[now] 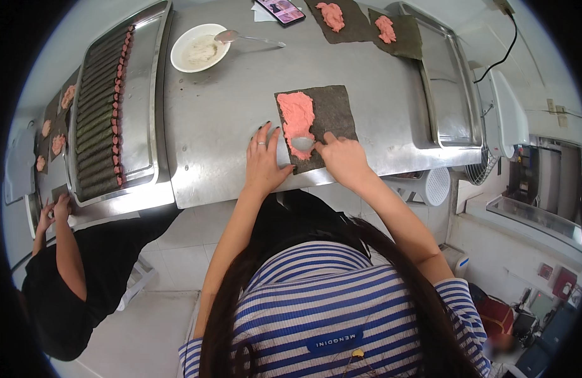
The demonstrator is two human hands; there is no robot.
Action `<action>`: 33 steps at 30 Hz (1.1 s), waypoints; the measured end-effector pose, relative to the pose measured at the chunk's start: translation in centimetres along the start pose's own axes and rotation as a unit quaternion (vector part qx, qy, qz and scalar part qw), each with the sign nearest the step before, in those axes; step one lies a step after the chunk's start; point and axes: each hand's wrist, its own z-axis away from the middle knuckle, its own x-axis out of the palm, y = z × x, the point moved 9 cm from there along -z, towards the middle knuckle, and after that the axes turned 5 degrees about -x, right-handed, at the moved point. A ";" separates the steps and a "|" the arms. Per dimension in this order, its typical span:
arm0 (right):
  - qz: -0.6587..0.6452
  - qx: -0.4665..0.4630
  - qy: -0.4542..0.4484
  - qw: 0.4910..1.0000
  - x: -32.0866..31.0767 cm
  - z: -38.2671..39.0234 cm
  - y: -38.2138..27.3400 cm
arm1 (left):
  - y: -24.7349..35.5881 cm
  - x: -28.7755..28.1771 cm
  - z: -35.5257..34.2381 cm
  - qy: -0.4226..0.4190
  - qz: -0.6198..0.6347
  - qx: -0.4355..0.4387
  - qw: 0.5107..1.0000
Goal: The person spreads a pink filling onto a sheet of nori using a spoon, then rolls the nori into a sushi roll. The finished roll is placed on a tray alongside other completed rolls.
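Observation:
A dark green seaweed sheet [334, 112] lies flat on the metal table in front of me. Pink paste [296, 112] is spread in a band along its left side, reaching down toward the near edge. My right hand [343, 159] is closed around a spoon [303, 144], whose metal bowl rests on the lower part of the paste; the handle is mostly hidden by the fingers. With fingers spread, my left hand [263, 165] lies at the sheet's left edge, thumb on its near left corner.
At left, a metal tray [141, 107] holds a row of seaweed rolls [98, 120]; another person's hands [54, 211] work beyond it. A white bowl [199, 48] with a second spoon [259, 41], a phone [281, 11], more pasted sheets [351, 31] and another tray [451, 94] stand farther off.

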 end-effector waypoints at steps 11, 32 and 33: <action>-0.016 0.016 0.023 0.999 -4.2 3.6 0.5 | -0.3 0.2 -0.1 0.001 0.007 0.006 1.000; 0.054 0.004 0.067 0.996 -2.4 -1.0 -0.4 | 0.1 0.1 0.4 0.001 -0.017 0.028 0.999; 0.019 0.018 0.049 0.998 -2.0 -0.5 -0.3 | 0.1 0.1 0.4 0.001 -0.017 0.031 0.999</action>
